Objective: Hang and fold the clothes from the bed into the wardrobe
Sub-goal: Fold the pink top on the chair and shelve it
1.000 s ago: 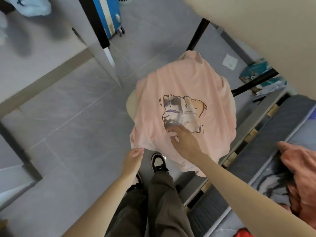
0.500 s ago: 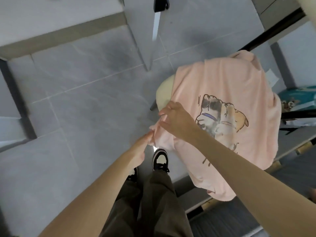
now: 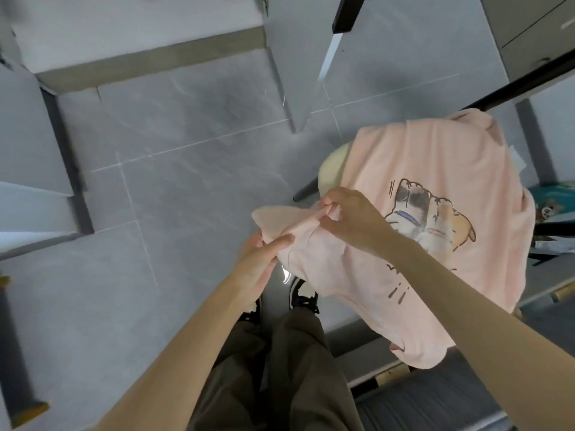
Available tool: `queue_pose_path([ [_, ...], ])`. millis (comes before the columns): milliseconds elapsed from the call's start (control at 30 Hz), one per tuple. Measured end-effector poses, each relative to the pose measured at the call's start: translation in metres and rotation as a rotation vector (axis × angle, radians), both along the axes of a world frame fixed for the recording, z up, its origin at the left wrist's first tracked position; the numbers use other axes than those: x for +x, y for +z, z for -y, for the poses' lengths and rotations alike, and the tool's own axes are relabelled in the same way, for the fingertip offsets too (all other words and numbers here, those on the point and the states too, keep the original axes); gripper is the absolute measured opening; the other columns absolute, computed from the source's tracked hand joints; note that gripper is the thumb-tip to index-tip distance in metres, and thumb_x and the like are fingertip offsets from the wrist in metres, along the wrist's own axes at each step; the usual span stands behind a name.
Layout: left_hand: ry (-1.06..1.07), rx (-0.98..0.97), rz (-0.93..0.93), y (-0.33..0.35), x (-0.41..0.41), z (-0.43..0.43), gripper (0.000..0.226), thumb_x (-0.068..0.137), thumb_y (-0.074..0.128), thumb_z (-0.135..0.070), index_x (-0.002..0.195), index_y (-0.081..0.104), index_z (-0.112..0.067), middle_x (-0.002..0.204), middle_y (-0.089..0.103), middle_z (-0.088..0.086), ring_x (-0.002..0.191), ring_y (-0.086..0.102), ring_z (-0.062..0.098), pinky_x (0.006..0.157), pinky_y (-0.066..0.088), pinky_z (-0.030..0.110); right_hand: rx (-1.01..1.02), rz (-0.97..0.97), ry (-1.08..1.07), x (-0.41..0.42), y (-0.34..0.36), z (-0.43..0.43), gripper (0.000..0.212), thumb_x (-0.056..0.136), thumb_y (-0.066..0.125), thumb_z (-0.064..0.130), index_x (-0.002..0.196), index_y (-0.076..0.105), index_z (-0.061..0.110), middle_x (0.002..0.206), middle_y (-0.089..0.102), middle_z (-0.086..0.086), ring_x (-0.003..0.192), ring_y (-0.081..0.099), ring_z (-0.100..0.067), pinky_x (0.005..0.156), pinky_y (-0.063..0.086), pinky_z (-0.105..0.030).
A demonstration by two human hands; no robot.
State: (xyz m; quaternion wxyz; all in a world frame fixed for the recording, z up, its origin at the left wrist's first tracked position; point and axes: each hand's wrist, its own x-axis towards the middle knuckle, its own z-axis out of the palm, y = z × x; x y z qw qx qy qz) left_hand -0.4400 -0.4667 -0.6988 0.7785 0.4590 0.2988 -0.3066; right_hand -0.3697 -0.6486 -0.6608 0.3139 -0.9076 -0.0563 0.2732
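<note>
Pink T-shirt (image 3: 435, 163) draped over pale seat (image 3: 334, 169), perhaps a stool, tiled floor (image 3: 186, 197)

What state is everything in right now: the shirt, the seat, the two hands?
Pink T-shirt: draped print-up over the seat, one edge lifted.
Cream seat: mostly covered by the shirt.
Left hand: holds the lifted edge.
Right hand: pinches the same edge.

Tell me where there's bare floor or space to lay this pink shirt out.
The widest bare patch is the grey tile floor left of the pink shirt, bordered by the white cabinet and your trousers. Right of the stool it is crowded: the bed frame and black table frame close in.
</note>
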Motion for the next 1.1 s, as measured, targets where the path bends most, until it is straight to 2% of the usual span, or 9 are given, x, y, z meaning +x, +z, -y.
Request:
queue_pose_path([
  [100,0.058,-0.010,-0.010,0.015,0.005,-0.007,0.057,0.069,0.068,-0.005,0.124,0.056,-0.003,0.117,0.067,0.014,0.110,0.064,0.027,0.089,0.052,0.033,0.137,0.001,-0.087,-0.002,0.015,-0.008,0.021,0.081,0.056,-0.006,0.088,0.057,0.015,0.088,0.061,0.011,0.070,0.051,-0.001,0.068,0.036,-0.021],
  [267,0.001,0.116,0.038,0.041,0.014,-0.005,0.040,0.079,0.063,0.007,0.117,0.059,-0.006,0.117,0.064,0.017,0.112,0.062,0.030,0.103,0.045,0.045,0.142,0.085,-0.328,-0.009,0.024,-0.001,0.042,0.083,0.047,-0.009,0.115,0.059,0.016,0.129,0.052,0.004,0.099,0.058,-0.016,0.077,0.040,-0.016],
  [400,-0.249,0.388,0.186,0.062,0.014,0.017,0.027,0.069,0.069,-0.017,0.095,0.063,-0.014,0.095,0.067,0.008,0.082,0.065,0.010,0.069,0.051,0.028,0.107,0.072,-0.619,-0.028,0.027,0.029,0.037,0.086,0.046,-0.001,0.108,0.062,0.024,0.100,0.057,0.021,0.069,0.057,-0.001,0.055,0.039,-0.010],
  [500,-0.454,0.519,0.531,0.074,0.005,0.048,0.029,0.066,0.056,-0.022,0.081,0.058,0.003,0.087,0.060,0.025,0.077,0.056,0.023,0.066,0.043,0.038,0.130,0.046,-0.894,-0.049,0.029,0.063,0.037,0.085,0.045,-0.002,0.102,0.064,0.025,0.081,0.058,0.019,0.047,0.051,0.008,0.043,0.035,-0.006],
  [567,-0.683,0.618,0.855,0.073,0.002,0.072,0.013,0.069,0.056,-0.019,0.078,0.058,-0.010,0.099,0.063,0.008,0.103,0.051,0.014,0.083,0.044,0.038,0.125,0.025,-1.013,-0.068,0.028,0.088,0.035,0.085,0.045,-0.001,0.102,0.063,0.025,0.093,0.060,0.015,0.062,0.054,0.009,0.050,0.039,-0.009],
  [633,-1.050,0.740,1.034,0.065,0.004,0.090,0.009,0.072,0.063,-0.023,0.081,0.061,-0.023,0.139,0.045,-0.001,0.142,0.016,0.020,0.116,0.013,0.049,0.086,0.003,-1.107,-0.089,0.025,0.110,0.031,0.088,0.048,0.002,0.104,0.062,0.025,0.105,0.059,0.011,0.079,0.054,0.002,0.062,0.040,-0.012],
  [700,-1.324,0.779,1.096,0.053,0.005,0.103,0.011,0.074,0.069,-0.030,0.071,0.059,-0.027,0.158,0.021,-0.008,0.147,-0.010,0.017,0.113,-0.014,0.050,0.041,-0.027,-1.189,-0.115,0.019,0.130,0.026,0.092,0.050,0.006,0.107,0.060,0.025,0.109,0.055,0.010,0.094,0.051,-0.009,0.077,0.039,-0.018],
  [800,-1.466,0.792,1.152,0.044,0.001,0.114,0.017,0.081,0.065,-0.032,0.068,0.056,-0.025,0.161,0.005,-0.012,0.147,-0.011,0.013,0.112,-0.016,0.051,0.020,-0.078,-1.325,-0.153,0.011,0.152,0.026,0.094,0.050,0.008,0.114,0.059,0.021,0.118,0.052,0.007,0.107,0.045,-0.017,0.094,0.040,-0.033],
  [1100,-1.554,0.785,1.230,0.047,-0.011,0.156,0.033,0.099,0.043,-0.020,0.131,0.049,-0.022,0.161,0.011,-0.003,0.148,0.002,0.018,0.119,0.000,0.035,0.061,-0.181,-1.709,-0.238,-0.018,0.177,0.039,0.097,0.047,0.017,0.135,0.048,0.014,0.132,0.053,-0.005,0.106,0.051,-0.023,0.085,0.045,-0.036],
])
